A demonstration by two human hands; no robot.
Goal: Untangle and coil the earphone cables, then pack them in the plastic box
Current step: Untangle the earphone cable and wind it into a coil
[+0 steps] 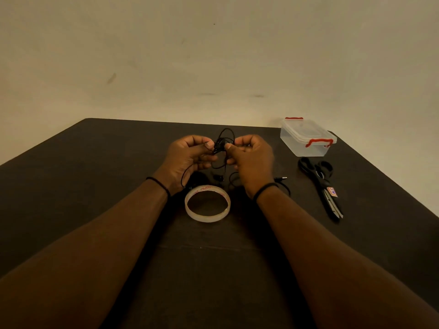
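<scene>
Mid-frame: two hands, left hand (187, 157) and right hand (251, 160), pinching one cable (222, 143); right: one box (306, 138), lid on, near table (95, 186) edge.

A plain indoor room (home or office, cannot tell): dark table (95, 186) against a bare, scuffed wall (166, 55).
</scene>
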